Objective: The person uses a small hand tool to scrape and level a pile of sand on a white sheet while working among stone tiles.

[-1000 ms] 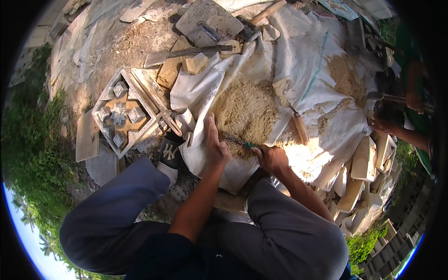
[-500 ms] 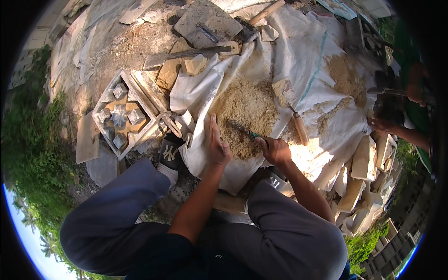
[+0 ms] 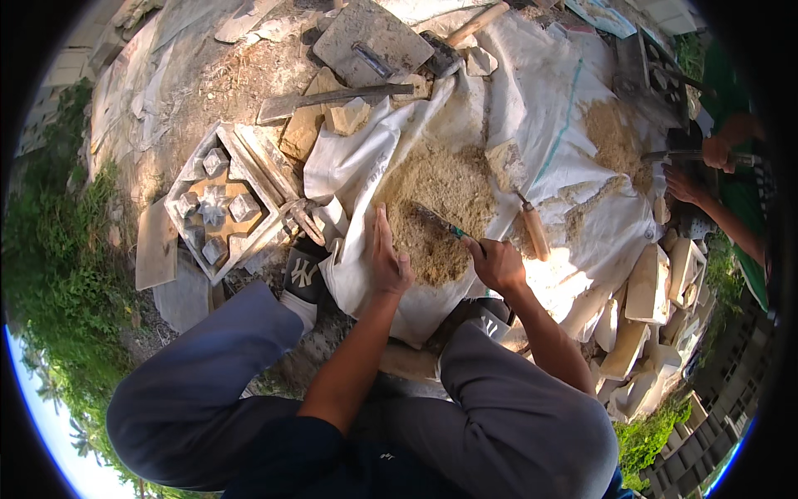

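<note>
My right hand (image 3: pixel 500 266) is closed round the greenish handle of a narrow, dark-bladed tool (image 3: pixel 440 222), perhaps a small trowel. Its blade lies against a heap of damp, sandy mix (image 3: pixel 445 179), pointing up and left. The heap rests on a white woven sack (image 3: pixel 345 162). At the heap's left edge, my left hand (image 3: pixel 389 262) holds nothing; its fingers are stretched out along the raised fold of the sack. Right of the heap lies a trowel (image 3: pixel 534 229) with a wooden handle and a mix-coated blade.
To the left sits a polygonal frame (image 3: pixel 268 204) around grey blocks and a star-shaped piece. A hammer-like tool (image 3: pixel 303 218) lies beside it. Beyond are a flat bar (image 3: pixel 332 98) and a square plate (image 3: pixel 386 37). Cast pieces (image 3: pixel 648 283) and a co-worker's hands (image 3: pixel 715 158) are at right.
My right hand has shifted slightly right, and the tool's blade has moved a little up and right over the heap. My left hand stays put. The co-worker's hands have moved.
</note>
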Tool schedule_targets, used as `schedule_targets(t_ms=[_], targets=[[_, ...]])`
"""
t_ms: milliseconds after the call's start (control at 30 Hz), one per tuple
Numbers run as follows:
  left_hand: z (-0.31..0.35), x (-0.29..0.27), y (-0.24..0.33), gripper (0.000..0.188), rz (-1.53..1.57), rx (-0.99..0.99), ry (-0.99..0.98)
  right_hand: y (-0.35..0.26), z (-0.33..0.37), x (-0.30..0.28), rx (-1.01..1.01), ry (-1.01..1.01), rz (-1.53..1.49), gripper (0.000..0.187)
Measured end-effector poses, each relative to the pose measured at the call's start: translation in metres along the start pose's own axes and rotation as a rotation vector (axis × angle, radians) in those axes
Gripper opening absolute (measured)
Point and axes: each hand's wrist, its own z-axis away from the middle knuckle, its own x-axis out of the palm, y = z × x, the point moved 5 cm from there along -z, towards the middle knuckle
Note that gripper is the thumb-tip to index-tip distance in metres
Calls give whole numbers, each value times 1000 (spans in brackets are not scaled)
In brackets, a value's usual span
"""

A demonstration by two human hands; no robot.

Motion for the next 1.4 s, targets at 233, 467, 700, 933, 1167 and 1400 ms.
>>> schedule_targets(t_ms=[233, 467, 700, 933, 1167, 1400], targets=[[-4, -1, 8, 94, -30, 1, -18, -15, 20, -11, -171, 113, -452, 48], [3, -5, 0, 99, -3, -44, -33, -3, 7, 20, -91, 23, -20, 48], [-3, -2, 7, 101, 13, -47, -44, -3, 28, 9, -212, -4, -200, 42], [6, -2, -5, 99, 17, -9, -12, -7, 23, 14, -359, 181, 41, 38], [-3, 6, 8, 98, -5, 11, -26, 22, 26, 32, -392, 267, -90, 42], [0, -4, 2, 100, -36, -32, -36, -13, 18, 8, -107, -54, -77, 46]])
